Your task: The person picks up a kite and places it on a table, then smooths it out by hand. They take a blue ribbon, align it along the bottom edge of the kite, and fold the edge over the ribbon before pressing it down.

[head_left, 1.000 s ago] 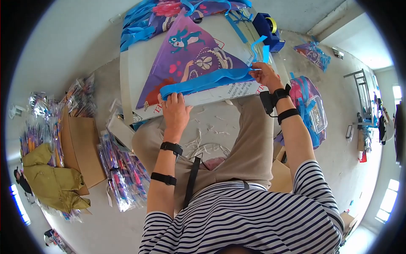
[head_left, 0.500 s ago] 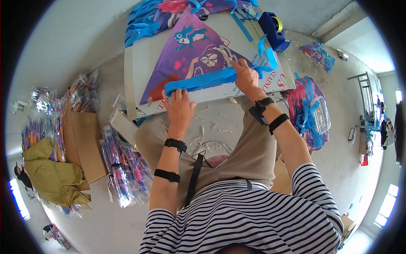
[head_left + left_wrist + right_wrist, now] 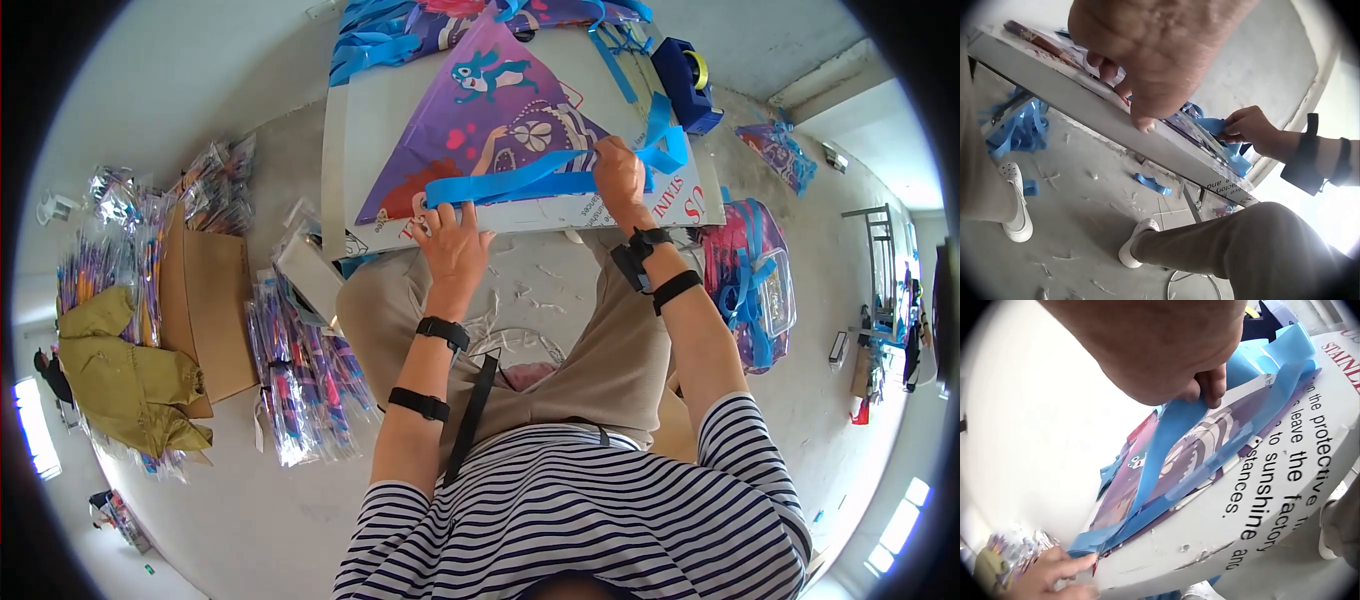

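Note:
A purple triangular printed sheet with cartoon figures lies on the white lettered tabletop. Along its near edge runs a flat blue ribbon. My right hand pinches an upper length of this ribbon, lifting it in a slant above the strip below, as the right wrist view shows. Beyond that hand the ribbon curls in a loose loop. At the ribbon's left end, the outstretched fingers of my left hand press by the table's near edge. The left hand's thumb hangs over that edge.
A blue tape dispenser stands at the far right corner. More blue ribbons heap at the far left. Bagged goods and a cardboard box are on the floor at left; a pink-and-blue bundle lies at right.
The right hand went from the ribbon's right end leftward along it, then back right, now raising an upper length. The left hand stays at the left end. The head view has shifted.

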Available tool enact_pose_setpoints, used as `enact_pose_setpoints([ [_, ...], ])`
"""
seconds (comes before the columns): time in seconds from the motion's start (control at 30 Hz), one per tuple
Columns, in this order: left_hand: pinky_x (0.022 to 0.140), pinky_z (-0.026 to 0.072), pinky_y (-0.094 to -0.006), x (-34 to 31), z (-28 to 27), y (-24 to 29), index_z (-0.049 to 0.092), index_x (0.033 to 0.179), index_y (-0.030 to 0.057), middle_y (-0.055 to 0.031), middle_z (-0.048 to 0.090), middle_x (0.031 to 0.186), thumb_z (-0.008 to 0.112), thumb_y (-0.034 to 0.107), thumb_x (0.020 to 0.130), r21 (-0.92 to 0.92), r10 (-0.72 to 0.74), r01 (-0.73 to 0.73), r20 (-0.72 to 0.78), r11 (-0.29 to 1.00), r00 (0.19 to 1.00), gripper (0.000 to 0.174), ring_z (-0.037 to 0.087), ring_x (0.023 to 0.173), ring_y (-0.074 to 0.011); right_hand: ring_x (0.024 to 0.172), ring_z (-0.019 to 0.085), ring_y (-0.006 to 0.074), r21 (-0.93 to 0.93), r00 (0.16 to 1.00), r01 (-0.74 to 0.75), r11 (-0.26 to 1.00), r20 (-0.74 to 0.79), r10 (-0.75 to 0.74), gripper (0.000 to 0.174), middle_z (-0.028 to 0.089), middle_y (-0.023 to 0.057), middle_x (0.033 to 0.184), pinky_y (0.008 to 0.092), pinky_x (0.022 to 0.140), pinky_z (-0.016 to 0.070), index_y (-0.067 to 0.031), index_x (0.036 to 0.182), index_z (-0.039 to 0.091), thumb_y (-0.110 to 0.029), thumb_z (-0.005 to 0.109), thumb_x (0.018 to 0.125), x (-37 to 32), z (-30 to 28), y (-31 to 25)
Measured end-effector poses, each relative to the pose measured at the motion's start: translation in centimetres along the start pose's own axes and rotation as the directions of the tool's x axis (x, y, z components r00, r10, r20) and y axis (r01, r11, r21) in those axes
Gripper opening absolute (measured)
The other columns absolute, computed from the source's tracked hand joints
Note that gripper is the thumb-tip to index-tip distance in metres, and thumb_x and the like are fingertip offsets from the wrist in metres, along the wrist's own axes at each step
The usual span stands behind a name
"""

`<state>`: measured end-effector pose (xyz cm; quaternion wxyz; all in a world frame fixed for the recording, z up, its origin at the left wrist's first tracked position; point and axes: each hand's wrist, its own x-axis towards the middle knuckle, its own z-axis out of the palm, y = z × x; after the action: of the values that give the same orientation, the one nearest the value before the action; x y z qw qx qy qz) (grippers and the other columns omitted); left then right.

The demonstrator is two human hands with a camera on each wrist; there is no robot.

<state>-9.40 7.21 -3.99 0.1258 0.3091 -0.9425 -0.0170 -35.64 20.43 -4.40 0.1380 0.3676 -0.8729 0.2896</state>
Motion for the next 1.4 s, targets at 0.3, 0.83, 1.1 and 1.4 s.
enact_pose_setpoints([
  [0.3, 0.099, 0.0299, -0.0599, 0.0, 0.2, -0.1, 0.061, 0.136, 0.0166, -0.0152, 0.048, 0.124, 0.08, 0.043, 0.082, 0.013, -0.001, 0.0, 0.035, 1.0, 0.999, 0.062, 0.035, 0.132, -0.0389, 0.095, 0.069, 0.037, -0.055, 0.999, -0.027, 0.998, 0.036, 0.029, 0.017, 0.07, 0.0106, 0.112, 0.0442, 0.08, 0.0569, -0.0059, 0.101, 0.072, -0.003, 0.06, 0.089, -1.9, -0.9, 2.9],
  [0.83, 0.113, 0.0162, -0.0746, 0.4, -0.9, 0.1, 0.07, 0.12, 0.0101, -0.0097, 0.048, 0.125, 0.085, 0.042, 0.075, 0.042, 0.014, -0.013, -0.034, 0.999, 0.999, 0.058, 0.039, 0.125, -0.0309, 0.097, 0.069, 0.0378, -0.114, 0.997, -0.043, 0.993, 0.06, 0.05, 0.018, 0.07, 0.0113, 0.114, 0.0444, 0.08, 0.0575, -0.0059, 0.102, 0.071, -0.002, 0.061, 0.088, -3.3, -2.2, 4.6],
  [1.1, 0.112, 0.0131, -0.0778, 0.5, -0.7, 0.1, 0.07, 0.121, 0.0091, -0.0106, 0.045, 0.136, 0.086, 0.041, 0.074, 0.016, 0.001, -0.001, 0.003, 1.0, 1.0, 0.059, 0.034, 0.136, -0.0353, 0.095, 0.068, 0.0392, -0.093, 1.0, -0.017, 0.996, 0.001, 0.017, 0.017, 0.069, 0.0123, 0.11, 0.0457, 0.078, 0.0573, -0.0048, 0.094, 0.069, 0.002, 0.057, 0.084, -3.6, -2.5, 5.2],
  [1.4, 0.113, 0.0116, -0.0785, 0.7, -0.4, 0.0, 0.071, 0.117, 0.0041, -0.0078, 0.044, 0.142, 0.086, 0.038, 0.075, 0.028, 0.05, -0.05, 0.01, 0.998, 0.999, 0.056, 0.034, 0.139, -0.0358, 0.095, 0.068, 0.0394, -0.081, 1.0, -0.016, 0.997, -0.003, 0.016, 0.017, 0.068, 0.0127, 0.11, 0.0463, 0.078, 0.057, -0.0052, 0.094, 0.069, 0.001, 0.056, 0.085, -3.6, -2.6, 5.5],
])
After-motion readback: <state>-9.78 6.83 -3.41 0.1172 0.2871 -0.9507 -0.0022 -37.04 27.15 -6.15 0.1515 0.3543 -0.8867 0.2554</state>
